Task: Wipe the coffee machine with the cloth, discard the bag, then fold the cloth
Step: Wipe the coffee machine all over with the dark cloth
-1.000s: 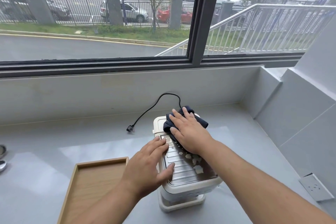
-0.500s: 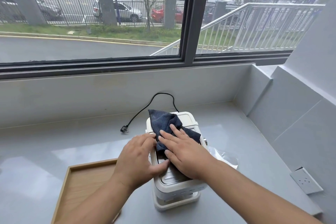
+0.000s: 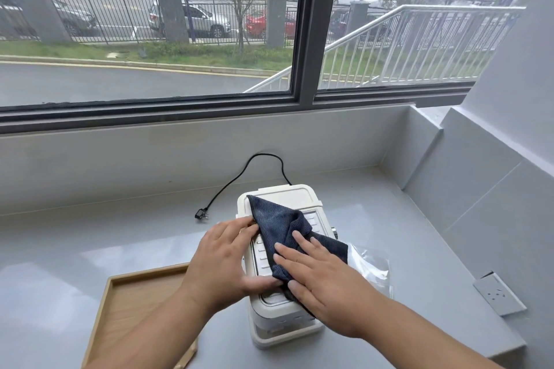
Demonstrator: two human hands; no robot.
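Note:
A cream coffee machine (image 3: 281, 323) stands on the grey counter, with a ribbed metal top. A dark blue cloth (image 3: 278, 222) lies spread across that top. My right hand (image 3: 326, 284) presses flat on the near part of the cloth, fingers apart. My left hand (image 3: 224, 260) rests against the machine's left side, its fingertips touching the cloth's left edge and its thumb on the front rim. A clear plastic bag (image 3: 371, 269) lies on the counter just right of the machine, partly hidden behind my right hand.
A wooden tray (image 3: 132, 302) sits on the counter (image 3: 120, 237) to the left of the machine. The machine's black cord and plug (image 3: 201, 215) trail behind it on the left. A wall socket (image 3: 497, 296) is at the right, and a window ledge runs along the back.
The cloth was bunched under my right hand at the machine's far end; it has been dragged toward me and now lies spread out. The bag has come into view.

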